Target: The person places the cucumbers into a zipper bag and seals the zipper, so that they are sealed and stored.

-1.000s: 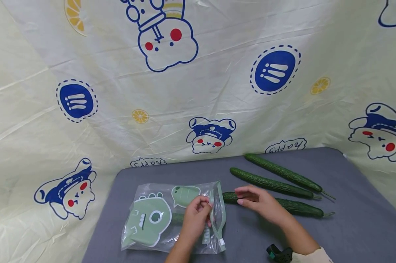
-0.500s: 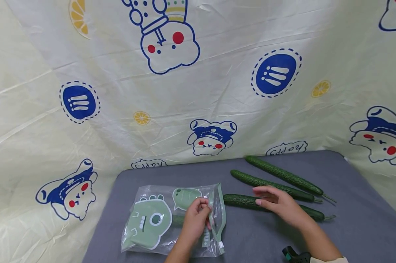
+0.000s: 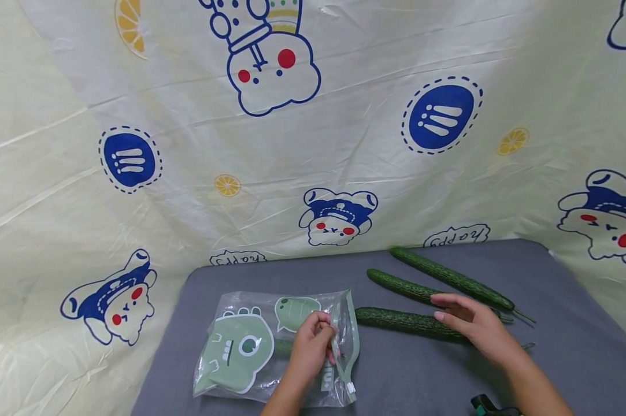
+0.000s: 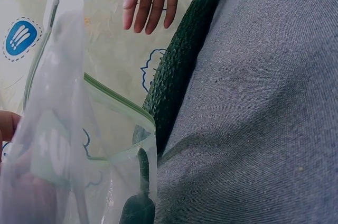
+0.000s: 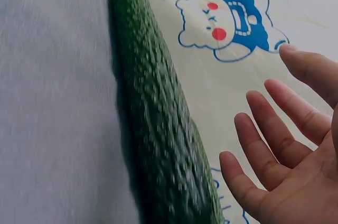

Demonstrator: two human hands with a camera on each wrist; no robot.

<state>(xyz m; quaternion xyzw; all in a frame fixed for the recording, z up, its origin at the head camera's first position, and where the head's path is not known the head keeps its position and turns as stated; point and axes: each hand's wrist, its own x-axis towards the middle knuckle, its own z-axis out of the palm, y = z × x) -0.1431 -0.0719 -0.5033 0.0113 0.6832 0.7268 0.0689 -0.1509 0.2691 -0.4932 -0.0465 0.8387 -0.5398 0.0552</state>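
Observation:
A clear zip bag (image 3: 215, 370) with green dinosaur prints lies on the table, its green zip edge facing right and its mouth parted. My left hand (image 3: 311, 346) pinches the bag near that mouth. One cucumber (image 4: 138, 209) with its stem shows through the plastic in the left wrist view. My right hand (image 3: 481, 326) hovers over the stem half of the nearest loose cucumber (image 3: 396, 319), fingers relaxed and holding nothing. The right wrist view shows those fingers spread beside the bumpy cucumber (image 5: 158, 113). The blunt end of this cucumber lies right at the bag's mouth.
Behind it lie two more cucumbers, a middle one (image 3: 398, 283) and a back one (image 3: 448, 274), slanting with stems to the right. A slider (image 3: 351, 390) sits at the zip's near end. A printed white sheet (image 3: 271, 144) hangs behind the grey table (image 3: 396, 381).
My right hand has moved to the right along the nearest cucumber, from near the bag's mouth toward the stem end. The left hand keeps its hold on the bag.

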